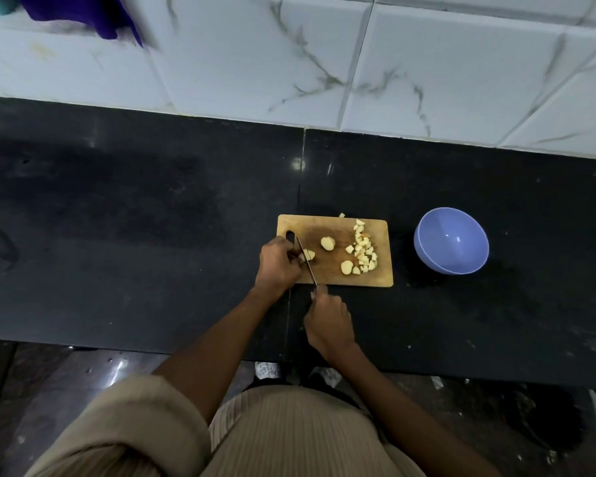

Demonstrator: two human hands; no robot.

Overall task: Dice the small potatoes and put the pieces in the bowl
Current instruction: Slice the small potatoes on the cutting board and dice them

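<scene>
Left hand (276, 264) curled over a potato piece (308, 254) at the left end of the board (334, 274), pinning it down. Right hand (327, 321) closed round the knife (306, 259) handle, just off the near edge of the board, blade running up across the pinned piece.

Partway through, by the look of it. Done: a heap of dice (363, 251) piled at the right end of the board, one stray cube (342, 215) fallen just past the far edge onto the counter (152, 218). Left: the piece under the blade, plus two more uncut chunks, one mid-board (327, 243) and one (347, 267) touching the heap. Bowl (450, 239) well to the right of the board, lilac, and seemingly holding nothing yet, so the whole transfer still to come.

Potato flesh pale yellow, peeled or nearly so, with a tan edge on the mid-board chunk. Dice small, uneven, blocky. Board wooden, darkened in the middle, probably damp.
</scene>
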